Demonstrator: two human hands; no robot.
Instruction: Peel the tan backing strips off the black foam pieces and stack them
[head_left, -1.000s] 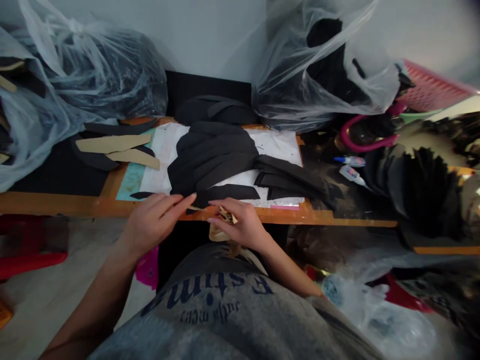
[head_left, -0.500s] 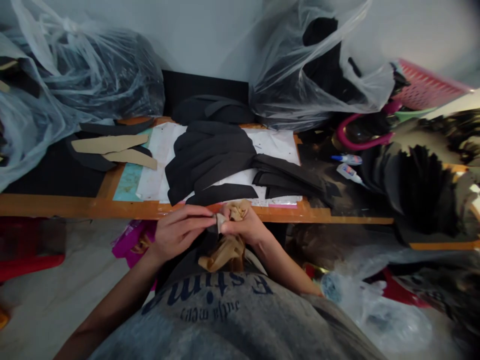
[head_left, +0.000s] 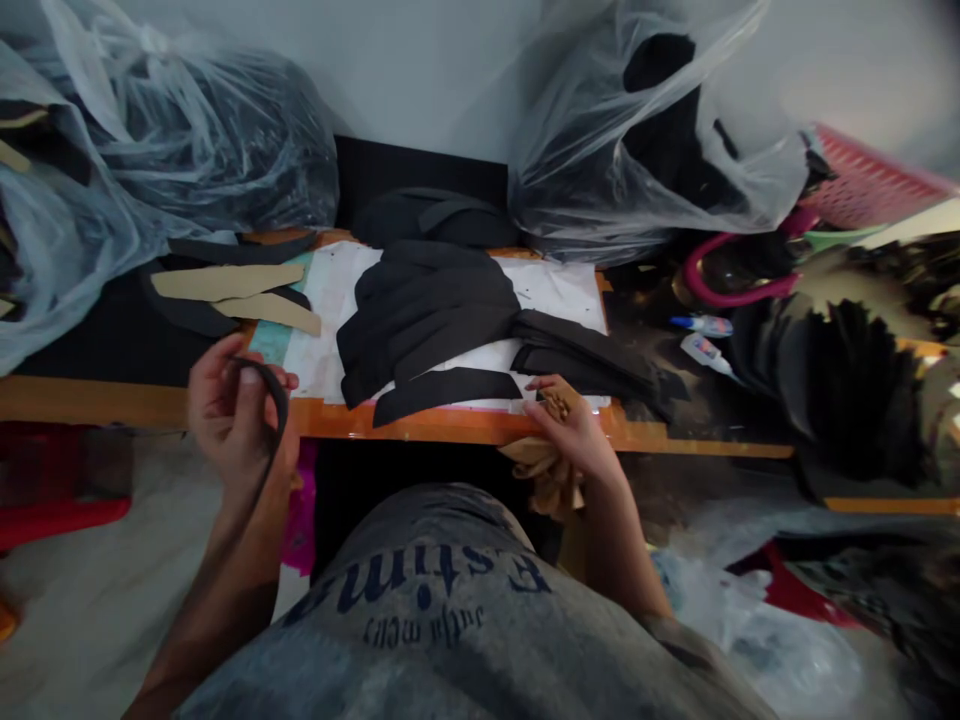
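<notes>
Two hands over the orange table edge point(head_left: 135, 405): left hand point(head_left: 229, 415) gripping a thin black strip point(head_left: 283, 410), right hand point(head_left: 576, 440) closed on crumpled tan material point(head_left: 547, 465).

Strip at lower left of frame, pinched between curled fingers, tail drooping past the wrist; judged light and limp, so best taken near one end. Tan material at lower right, bunched below the palm; judged soft, easiest gathered by the wad. Stacked black cut pieces point(head_left: 427, 310) on white paper point(head_left: 562, 300) at centre, tan card shapes point(head_left: 225, 282) at left.
</notes>
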